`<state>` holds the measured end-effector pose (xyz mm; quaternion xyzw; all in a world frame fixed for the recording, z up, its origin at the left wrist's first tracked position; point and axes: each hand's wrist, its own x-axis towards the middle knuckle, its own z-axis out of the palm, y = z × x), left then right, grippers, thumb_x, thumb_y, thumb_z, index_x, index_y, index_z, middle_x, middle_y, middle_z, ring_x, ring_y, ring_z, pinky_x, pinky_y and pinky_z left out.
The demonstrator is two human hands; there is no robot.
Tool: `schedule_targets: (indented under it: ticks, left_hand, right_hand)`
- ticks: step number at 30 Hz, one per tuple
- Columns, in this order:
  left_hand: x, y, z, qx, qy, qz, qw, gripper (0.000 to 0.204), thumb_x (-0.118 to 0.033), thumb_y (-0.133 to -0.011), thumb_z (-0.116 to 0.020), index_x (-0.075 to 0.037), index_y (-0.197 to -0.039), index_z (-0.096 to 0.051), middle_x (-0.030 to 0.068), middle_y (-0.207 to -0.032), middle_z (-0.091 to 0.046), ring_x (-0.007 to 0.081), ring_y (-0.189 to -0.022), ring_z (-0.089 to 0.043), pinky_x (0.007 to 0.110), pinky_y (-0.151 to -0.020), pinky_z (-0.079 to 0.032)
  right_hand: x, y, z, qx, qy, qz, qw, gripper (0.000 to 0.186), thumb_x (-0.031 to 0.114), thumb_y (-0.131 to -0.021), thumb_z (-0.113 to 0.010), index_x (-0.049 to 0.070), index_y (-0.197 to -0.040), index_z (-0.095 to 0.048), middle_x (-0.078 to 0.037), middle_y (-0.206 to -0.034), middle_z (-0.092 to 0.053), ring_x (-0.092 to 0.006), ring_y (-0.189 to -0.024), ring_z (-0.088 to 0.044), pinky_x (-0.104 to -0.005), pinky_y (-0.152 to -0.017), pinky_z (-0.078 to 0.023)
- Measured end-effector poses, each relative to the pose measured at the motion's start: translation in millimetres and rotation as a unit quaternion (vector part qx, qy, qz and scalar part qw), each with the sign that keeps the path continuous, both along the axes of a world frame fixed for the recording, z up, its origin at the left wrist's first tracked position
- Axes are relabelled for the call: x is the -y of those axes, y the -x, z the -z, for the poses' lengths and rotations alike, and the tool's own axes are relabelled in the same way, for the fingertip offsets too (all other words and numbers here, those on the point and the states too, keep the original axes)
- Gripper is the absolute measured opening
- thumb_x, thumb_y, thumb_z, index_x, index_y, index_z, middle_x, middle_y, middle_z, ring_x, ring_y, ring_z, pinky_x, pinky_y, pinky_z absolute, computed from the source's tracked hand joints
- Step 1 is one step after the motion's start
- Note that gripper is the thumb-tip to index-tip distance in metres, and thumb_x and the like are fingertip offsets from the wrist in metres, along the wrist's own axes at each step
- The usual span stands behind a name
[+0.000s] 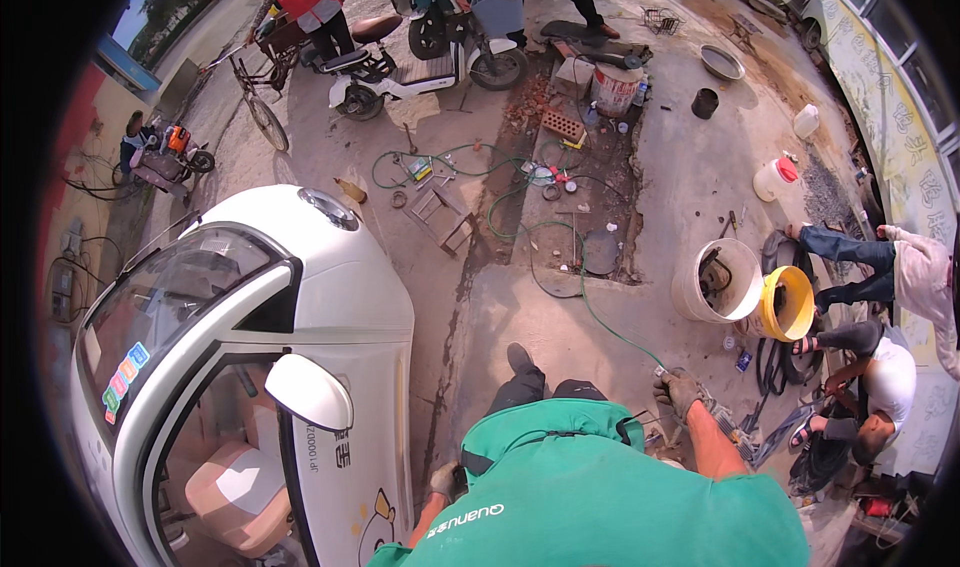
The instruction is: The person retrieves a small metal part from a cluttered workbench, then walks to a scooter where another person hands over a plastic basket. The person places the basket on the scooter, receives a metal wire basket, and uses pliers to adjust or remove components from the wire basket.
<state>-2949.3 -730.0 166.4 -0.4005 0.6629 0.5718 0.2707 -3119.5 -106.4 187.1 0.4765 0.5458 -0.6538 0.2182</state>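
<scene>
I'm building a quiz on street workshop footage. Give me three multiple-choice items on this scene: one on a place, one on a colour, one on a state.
1. Where is the small white car relative to the person wearing the camera?
A. On their left
B. On their right
C. Across the yard beside the scooters

2. What colour is the tipped bucket beside the white bucket?
A. Blue
B. Yellow
C. Black

3. What is the right hand doing?
A. Hanging bare and empty
B. Resting on the car's mirror
C. Gloved and gripping the end of the green hose

Answers:
1 A, the car fills the lower left of the view.
2 B, its inside and rim are yellow.
3 C, the grey glove closes where the hose ends; the left hand, also gloved, is low by the car door.
</scene>
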Motion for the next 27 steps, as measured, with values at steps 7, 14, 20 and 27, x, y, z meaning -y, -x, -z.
schedule_targets:
  ticks: [7, 14, 20, 27]
  left_hand:
    - [9, 271, 48, 0.100, -0.097, -0.104, 0.985, 0.031, -0.035, -0.098, -0.062, -0.006, -0.105, -0.069, 0.0081, -0.083, -0.070, 0.0217, -0.067, -0.064, 0.035, -0.060, -0.047]
    - [-3, 526, -3, -0.058, -0.086, -0.024, 0.994, 0.033, -0.042, -0.100, -0.057, -0.014, -0.114, -0.067, 0.0019, -0.099, -0.074, 0.0163, -0.086, -0.069, 0.036, -0.078, -0.051]
    - [30, 564, 35, 0.088, -0.055, -0.037, 0.994, 0.029, -0.036, -0.101, -0.055, -0.013, -0.114, -0.066, 0.0042, -0.097, -0.073, 0.0181, -0.082, -0.067, 0.036, -0.072, -0.050]
    - [14, 583, 25, 0.189, -0.106, -0.106, 0.970, 0.026, -0.028, -0.098, -0.058, -0.004, -0.104, -0.064, 0.0115, -0.083, -0.069, 0.0224, -0.067, -0.063, 0.043, -0.068, -0.053]
  right_hand:
    - [35, -26, 0, 0.154, 0.012, 0.116, 0.981, 0.008, 0.013, -0.100, -0.062, 0.007, -0.105, -0.061, -0.008, -0.077, -0.065, -0.0195, -0.056, -0.063, -0.0316, -0.045, -0.049]
    - [48, 108, -2, 0.155, -0.075, -0.087, 0.981, 0.027, 0.020, -0.099, -0.068, 0.002, -0.119, -0.064, -0.009, -0.087, -0.070, -0.0207, -0.063, -0.066, -0.0330, -0.051, -0.054]
    - [34, 341, 27, 0.063, -0.042, 0.054, 0.996, 0.022, 0.016, -0.103, -0.057, 0.003, -0.120, -0.056, -0.010, -0.085, -0.067, -0.0192, -0.063, -0.066, -0.0307, -0.050, -0.054]
    - [17, 498, -7, -0.040, 0.019, 0.051, 0.998, 0.025, 0.016, -0.103, -0.054, 0.004, -0.125, -0.053, -0.009, -0.087, -0.067, -0.0198, -0.066, -0.067, -0.0309, -0.054, -0.055]
